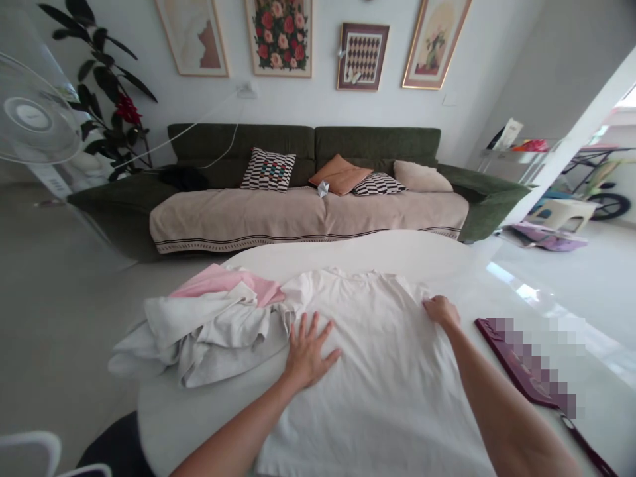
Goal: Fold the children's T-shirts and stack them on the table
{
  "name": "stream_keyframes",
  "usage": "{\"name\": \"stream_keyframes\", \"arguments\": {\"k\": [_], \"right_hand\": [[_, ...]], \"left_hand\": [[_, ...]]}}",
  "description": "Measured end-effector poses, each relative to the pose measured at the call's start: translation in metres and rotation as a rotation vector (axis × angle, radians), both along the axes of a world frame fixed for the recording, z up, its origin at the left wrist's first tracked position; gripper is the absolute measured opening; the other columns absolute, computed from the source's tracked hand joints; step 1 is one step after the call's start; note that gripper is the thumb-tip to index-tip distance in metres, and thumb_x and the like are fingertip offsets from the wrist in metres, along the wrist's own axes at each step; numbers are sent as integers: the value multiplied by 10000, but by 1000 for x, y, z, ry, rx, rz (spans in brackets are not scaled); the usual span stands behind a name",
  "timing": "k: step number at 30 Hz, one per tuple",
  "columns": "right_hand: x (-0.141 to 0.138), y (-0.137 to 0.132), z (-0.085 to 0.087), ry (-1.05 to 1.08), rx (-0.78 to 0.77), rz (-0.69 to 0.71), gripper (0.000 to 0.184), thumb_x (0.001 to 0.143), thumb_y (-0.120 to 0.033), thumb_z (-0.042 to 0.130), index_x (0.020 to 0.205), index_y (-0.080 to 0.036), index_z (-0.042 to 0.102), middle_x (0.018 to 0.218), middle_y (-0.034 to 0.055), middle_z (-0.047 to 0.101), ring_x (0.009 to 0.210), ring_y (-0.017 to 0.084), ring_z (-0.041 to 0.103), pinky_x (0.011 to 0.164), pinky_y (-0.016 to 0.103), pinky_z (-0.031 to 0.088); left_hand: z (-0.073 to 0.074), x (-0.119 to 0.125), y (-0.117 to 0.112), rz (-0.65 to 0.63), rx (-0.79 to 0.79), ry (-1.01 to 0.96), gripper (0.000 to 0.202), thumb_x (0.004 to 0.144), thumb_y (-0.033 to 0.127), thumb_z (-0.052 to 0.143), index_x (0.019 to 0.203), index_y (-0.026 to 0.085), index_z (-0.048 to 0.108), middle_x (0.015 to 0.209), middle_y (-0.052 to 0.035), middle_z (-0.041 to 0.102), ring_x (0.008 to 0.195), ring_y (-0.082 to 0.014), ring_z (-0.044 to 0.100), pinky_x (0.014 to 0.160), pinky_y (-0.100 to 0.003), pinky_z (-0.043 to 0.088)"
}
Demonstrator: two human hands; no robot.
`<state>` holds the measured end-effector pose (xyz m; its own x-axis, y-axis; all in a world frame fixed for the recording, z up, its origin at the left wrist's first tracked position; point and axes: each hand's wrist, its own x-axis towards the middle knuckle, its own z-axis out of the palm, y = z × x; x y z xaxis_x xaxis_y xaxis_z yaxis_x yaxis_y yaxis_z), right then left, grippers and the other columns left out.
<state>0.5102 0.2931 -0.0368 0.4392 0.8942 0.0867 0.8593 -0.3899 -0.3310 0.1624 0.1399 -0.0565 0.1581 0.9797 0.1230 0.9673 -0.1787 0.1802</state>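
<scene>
A white T-shirt [377, 371] lies spread flat on a round white table [397, 248]. My left hand [307, 354] rests on the shirt's left side, palm down with fingers spread. Fingers curled, my right hand [441, 310] pinches the cloth at the shirt's right shoulder edge. To the left of the shirt sits a heap of crumpled clothes [199, 331], grey-white with a pink piece [223, 281] on top.
A dark red flat object [517, 361], partly blurred out, lies on the table's right side. Behind the table stands a green sofa [298, 179] with cushions. A fan [34, 119] and a plant [109, 86] are at left, a chair [30, 450] at bottom left.
</scene>
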Motion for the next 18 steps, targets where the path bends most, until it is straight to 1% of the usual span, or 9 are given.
{"name": "stream_keyframes", "arguments": {"k": [2, 4, 7, 8, 9, 11, 13, 15, 18], "right_hand": [[4, 0, 0, -6, -11, -76, 408, 795, -321, 372, 1017, -86, 621, 865, 219, 627, 820, 293, 595, 625, 365, 440], [7, -4, 1, -35, -5, -154, 436, 801, -305, 340, 1074, -67, 584, 938, 246, 599, 903, 334, 564, 669, 421, 434], [-7, -5, 2, -98, 51, -183, 453, 804, -276, 333, 1146, -49, 523, 1099, 263, 523, 1067, 353, 465, 788, 464, 392], [-18, -4, 2, -127, 88, -127, 457, 813, -265, 318, 1182, -62, 493, 1171, 244, 487, 1117, 329, 429, 839, 446, 373], [-31, -2, 1, -161, 127, -24, 460, 827, -257, 294, 1218, -80, 462, 1242, 214, 445, 1164, 294, 390, 888, 415, 350], [-59, 2, -5, -227, 171, 255, 476, 858, -268, 236, 1279, -112, 396, 1354, 148, 352, 1249, 233, 289, 968, 371, 290], [-82, 5, -15, -255, 99, 448, 521, 878, -357, 192, 1334, -140, 320, 1415, 113, 264, 1304, 232, 174, 1006, 421, 231], [-91, 7, -27, -231, -38, 435, 607, 855, -516, 172, 1371, -205, 253, 1443, 89, 201, 1320, 277, 102, 995, 518, 195], [-82, 14, -36, -205, -145, 327, 718, 778, -679, 159, 1383, -294, 202, 1467, 64, 114, 1317, 327, 65, 971, 586, 157]], "left_hand": [[-1, 0, 0, 4, 9, -16, 649, 783, 668, 292, 1361, 385, 208, 1467, -6, 151, 1328, -326, 57, 1019, -553, 99], [-2, 0, 0, 8, 12, -33, 652, 780, 666, 303, 1360, 382, 215, 1469, -7, 145, 1329, -326, 56, 1021, -552, 97], [-2, 0, 0, 13, 6, -58, 657, 773, 666, 320, 1357, 380, 227, 1470, -9, 137, 1329, -329, 45, 1020, -558, 95], [-1, 0, 0, 12, 4, -64, 658, 771, 666, 323, 1356, 380, 232, 1470, -12, 138, 1330, -328, 40, 1021, -558, 94], [-1, 0, 0, 9, 2, -70, 658, 770, 667, 325, 1355, 380, 236, 1469, -16, 141, 1330, -327, 36, 1021, -558, 92], [-1, 0, 0, 4, -3, -77, 660, 768, 669, 325, 1354, 379, 238, 1468, -21, 147, 1331, -326, 34, 1025, -557, 84], [0, -1, -1, 3, -3, -79, 669, 766, 672, 322, 1358, 375, 230, 1467, -21, 149, 1331, -324, 37, 1031, -553, 74], [0, -2, -1, 4, 5, -80, 693, 761, 678, 320, 1368, 361, 208, 1470, -24, 137, 1332, -321, 41, 1039, -543, 69], [1, -2, 1, -2, 14, -84, 726, 755, 693, 304, 1379, 342, 181, 1474, -32, 107, 1334, -310, 35, 1049, -522, 79]]}}
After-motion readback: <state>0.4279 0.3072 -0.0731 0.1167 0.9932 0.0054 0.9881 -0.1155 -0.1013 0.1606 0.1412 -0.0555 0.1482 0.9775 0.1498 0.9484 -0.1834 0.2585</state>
